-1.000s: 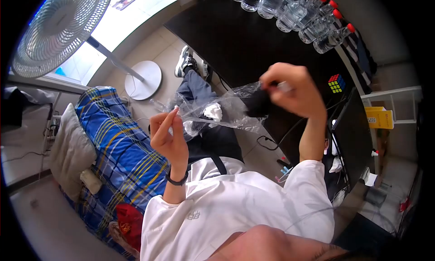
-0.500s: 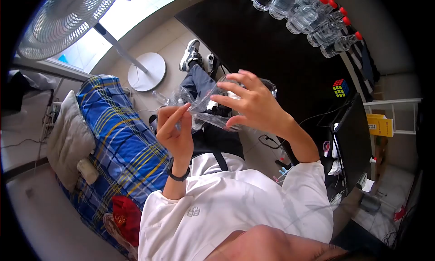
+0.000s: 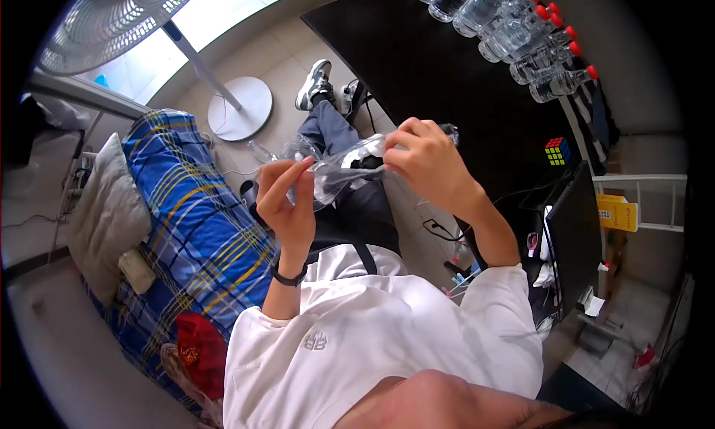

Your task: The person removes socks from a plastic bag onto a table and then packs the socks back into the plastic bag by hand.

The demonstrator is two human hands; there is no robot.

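Note:
In front of my lap a crumpled sheet of clear plastic wrap [image 3: 337, 177] is stretched between both hands. My left hand [image 3: 287, 194], with a dark band on its wrist, pinches one end between thumb and fingertips. At the other end my right hand [image 3: 426, 161] is closed around the gathered plastic, its fingers curled. Some of the clear material sticks out past the right hand, toward the black table. Loose transparent folds also hang beyond my left fingertips, over the trouser leg. Whether the plastic is a bag or a flat sheet, I cannot tell.
Several water bottles [image 3: 514, 38] with red caps stand along the far side of the black table [image 3: 417, 64]. A puzzle cube [image 3: 556, 151] and a monitor [image 3: 577, 235] are at right. A floor fan [image 3: 240, 109] and a bed with blue plaid bedding [image 3: 195, 194] are at left.
The right hand's spread fingers have closed onto the plastic, and that hand has moved slightly right. The plastic is now drawn into a narrower, stretched bunch. The left hand still pinches its end.

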